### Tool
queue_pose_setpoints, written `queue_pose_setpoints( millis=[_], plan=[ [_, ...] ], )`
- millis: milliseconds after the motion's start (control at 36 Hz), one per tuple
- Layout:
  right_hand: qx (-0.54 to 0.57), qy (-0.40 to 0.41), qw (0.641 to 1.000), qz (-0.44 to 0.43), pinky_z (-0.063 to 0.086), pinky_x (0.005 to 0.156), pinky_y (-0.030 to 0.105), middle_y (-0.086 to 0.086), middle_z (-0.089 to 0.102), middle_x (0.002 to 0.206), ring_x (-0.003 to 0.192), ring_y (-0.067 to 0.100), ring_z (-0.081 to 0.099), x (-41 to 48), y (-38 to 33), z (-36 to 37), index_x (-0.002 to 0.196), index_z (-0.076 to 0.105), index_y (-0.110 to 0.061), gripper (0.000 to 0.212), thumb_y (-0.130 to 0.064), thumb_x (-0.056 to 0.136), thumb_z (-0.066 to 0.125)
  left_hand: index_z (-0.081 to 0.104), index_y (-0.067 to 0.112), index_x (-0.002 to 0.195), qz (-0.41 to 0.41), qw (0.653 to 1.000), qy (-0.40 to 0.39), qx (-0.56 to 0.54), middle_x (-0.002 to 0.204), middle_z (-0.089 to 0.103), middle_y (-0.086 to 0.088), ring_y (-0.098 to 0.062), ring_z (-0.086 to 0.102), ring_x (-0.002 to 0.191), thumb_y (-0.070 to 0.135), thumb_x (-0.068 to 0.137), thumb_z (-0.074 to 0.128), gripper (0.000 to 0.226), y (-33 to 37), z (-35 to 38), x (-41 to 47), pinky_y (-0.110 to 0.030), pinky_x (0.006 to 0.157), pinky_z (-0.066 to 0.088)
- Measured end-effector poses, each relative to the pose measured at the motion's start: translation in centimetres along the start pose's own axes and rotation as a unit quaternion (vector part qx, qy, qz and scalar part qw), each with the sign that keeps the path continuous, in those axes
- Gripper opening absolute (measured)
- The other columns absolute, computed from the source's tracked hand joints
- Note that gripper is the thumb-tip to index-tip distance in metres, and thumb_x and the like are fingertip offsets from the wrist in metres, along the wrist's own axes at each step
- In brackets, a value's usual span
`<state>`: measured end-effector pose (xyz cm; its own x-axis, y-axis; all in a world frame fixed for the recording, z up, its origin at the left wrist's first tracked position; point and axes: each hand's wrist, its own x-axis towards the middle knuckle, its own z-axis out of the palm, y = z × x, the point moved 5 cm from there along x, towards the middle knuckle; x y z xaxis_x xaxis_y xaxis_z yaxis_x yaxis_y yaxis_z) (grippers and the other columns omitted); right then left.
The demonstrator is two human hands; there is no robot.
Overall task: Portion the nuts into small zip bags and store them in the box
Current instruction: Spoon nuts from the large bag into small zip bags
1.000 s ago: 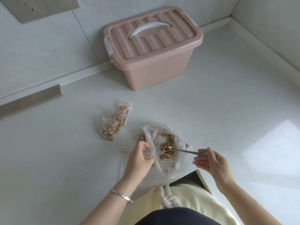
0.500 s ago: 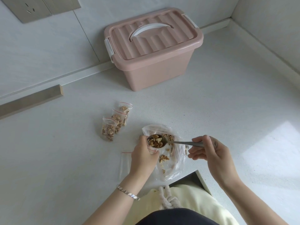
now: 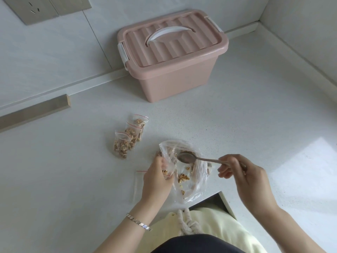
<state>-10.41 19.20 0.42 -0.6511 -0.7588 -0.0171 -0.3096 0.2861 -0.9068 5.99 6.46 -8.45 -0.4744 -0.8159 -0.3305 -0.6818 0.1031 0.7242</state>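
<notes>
The white speckled counter (image 3: 255, 125) fills most of the frame. It meets the wall (image 3: 54, 57) along a raised lip across the upper left and again down the upper right. Its near edge shows only at lower centre, where a notch (image 3: 225, 199) cuts in just below the big clear bag (image 3: 195, 185). Wide bare stretches lie at the left and right of the frame, the right one crossed by a bright patch of light. The pink box (image 3: 175, 79) stands at upper centre against the back wall. Its ribbed lid (image 3: 173, 44) is on, with the white handle lying flat and a white clip at each end.

The right hand (image 3: 244, 176) comes in from the lower right, its curled fingers pinching the handle of a spoon (image 3: 187, 157). The spoon is held about level with its bowl over the big clear bag's mouth; the bowl looks empty, though it is blurred. The left hand (image 3: 156, 181), at lower centre with a bracelet (image 3: 139, 222) on the wrist, grips a small zip bag (image 3: 168, 171) against the big bag's left side. A few nuts sit in that small bag. More nuts (image 3: 183, 178) lie loose inside the big clear bag.

Three filled small bags (image 3: 127, 139) touch in a slanting row left of centre, well apart from the box. An empty zip bag (image 3: 135, 185) lies flat just left of the left hand. A socket plate (image 3: 45, 8) sits on the wall at upper left, and a wooden strip (image 3: 34, 114) runs in from the left edge.
</notes>
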Motion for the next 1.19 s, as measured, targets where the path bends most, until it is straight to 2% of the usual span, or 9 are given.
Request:
queue_pose_setpoints(
  millis=[56, 139, 222, 306, 472, 694, 889, 1028, 1194],
  plan=[
    [-0.016, -0.001, 0.998, 0.059, 0.049, 0.058, 0.014, 0.001, 0.065, 0.061, 0.058, 0.007, 0.062, 0.0, 1.9, -0.3, 0.076, 0.061, -0.027, 0.027, -0.014, 0.094, 0.045, 0.042, 0.025, 0.095, -0.004, 1.0, -0.005, 0.006, 0.096, 0.052, 0.011, -0.01, 0.057, 0.09, 0.012, 0.084, 0.063, 0.027, -0.4, 0.1, -0.1, -0.019, 0.072, 0.043],
    [-0.037, -0.012, 0.993, 0.113, 0.05, 0.058, 0.02, 0.002, 0.065, 0.061, 0.055, 0.009, 0.061, -0.4, 4.2, -0.3, 0.075, 0.061, -0.025, 0.028, -0.016, 0.095, 0.043, 0.042, 0.026, 0.097, -0.011, 1.0, -0.02, 0.019, 0.095, 0.053, 0.012, -0.011, 0.057, 0.091, 0.009, 0.084, 0.062, 0.029, -0.9, 0.3, -0.3, -0.022, 0.076, 0.046],
    [-0.045, -0.015, 0.989, 0.14, 0.05, 0.059, 0.023, 0.002, 0.065, 0.061, 0.055, 0.01, 0.061, -0.9, 5.6, 0.3, 0.075, 0.061, -0.024, 0.028, -0.018, 0.095, 0.043, 0.042, 0.027, 0.097, -0.021, 0.999, -0.036, 0.029, 0.094, 0.053, 0.014, -0.006, 0.058, 0.079, 0.01, 0.084, 0.063, 0.03, -1.2, 0.5, -0.4, -0.026, 0.077, 0.049],
    [-0.033, -0.022, 0.985, 0.167, 0.051, 0.06, 0.023, 0.005, 0.065, 0.062, 0.055, 0.011, 0.062, -1.4, 6.6, 1.1, 0.075, 0.062, -0.02, 0.029, -0.017, 0.096, 0.042, 0.043, 0.026, 0.097, -0.032, 0.998, -0.054, 0.019, 0.096, 0.052, 0.015, -0.002, 0.057, 0.078, 0.01, 0.085, 0.061, 0.028, -1.6, 0.8, -0.5, -0.021, 0.074, 0.047],
    [0.091, -0.006, 0.956, 0.28, 0.056, 0.055, 0.025, 0.015, 0.065, 0.065, 0.056, 0.022, 0.066, -1.9, 8.8, 2.5, 0.083, 0.062, -0.004, 0.029, -0.016, 0.097, 0.041, 0.042, 0.029, 0.099, -0.045, 0.996, -0.082, 0.003, 0.101, 0.052, 0.015, 0.004, 0.052, 0.082, 0.011, 0.086, 0.06, 0.029, -2.1, 1.4, -0.5, -0.007, 0.063, 0.038],
    [0.235, -0.026, 0.879, 0.415, 0.058, 0.064, 0.03, 0.021, 0.068, 0.074, 0.068, 0.028, 0.069, -3.1, 10.7, 5.1, 0.088, 0.063, -0.002, 0.032, -0.024, 0.098, 0.041, 0.042, 0.029, 0.098, -0.052, 0.995, -0.084, -0.029, 0.093, 0.049, 0.024, 0.001, 0.053, 0.087, 0.012, 0.087, 0.06, 0.028, -2.2, 1.4, -0.3, -0.006, 0.063, 0.038],
    [0.275, 0.006, 0.869, 0.411, 0.056, 0.056, 0.025, 0.017, 0.065, 0.069, 0.06, 0.024, 0.066, -2.8, 10.9, 2.9, 0.088, 0.06, -0.002, 0.035, -0.026, 0.099, 0.037, 0.044, 0.03, 0.092, -0.041, 0.996, -0.04, -0.066, 0.096, 0.054, 0.019, -0.007, 0.056, 0.086, 0.005, 0.085, 0.059, 0.031, -2.2, 0.7, -0.3, -0.019, 0.071, 0.049],
    [0.26, 0.018, 0.892, 0.369, 0.057, 0.055, 0.023, 0.013, 0.066, 0.065, 0.057, 0.021, 0.066, -1.9, 9.7, 0.6, 0.089, 0.06, -0.003, 0.035, -0.027, 0.098, 0.036, 0.047, 0.024, 0.096, -0.009, 0.998, -0.017, -0.066, 0.095, 0.055, 0.018, 0.009, 0.05, 0.097, -0.004, 0.082, 0.058, 0.033, -2.3, 0.7, -0.1, -0.007, 0.069, 0.043],
    [0.231, 0.012, 0.924, 0.303, 0.056, 0.052, 0.023, 0.014, 0.066, 0.064, 0.054, 0.021, 0.065, -0.4, 6.1, -0.6, 0.088, 0.061, -0.001, 0.037, -0.027, 0.098, 0.036, 0.047, 0.027, 0.1, 0.005, 0.999, -0.013, -0.052, 0.101, 0.055, 0.013, -0.002, 0.051, 0.104, 0.0, 0.079, 0.063, 0.038, -2.7, 1.5, 0.1, -0.016, 0.082, 0.045]
  ],
)
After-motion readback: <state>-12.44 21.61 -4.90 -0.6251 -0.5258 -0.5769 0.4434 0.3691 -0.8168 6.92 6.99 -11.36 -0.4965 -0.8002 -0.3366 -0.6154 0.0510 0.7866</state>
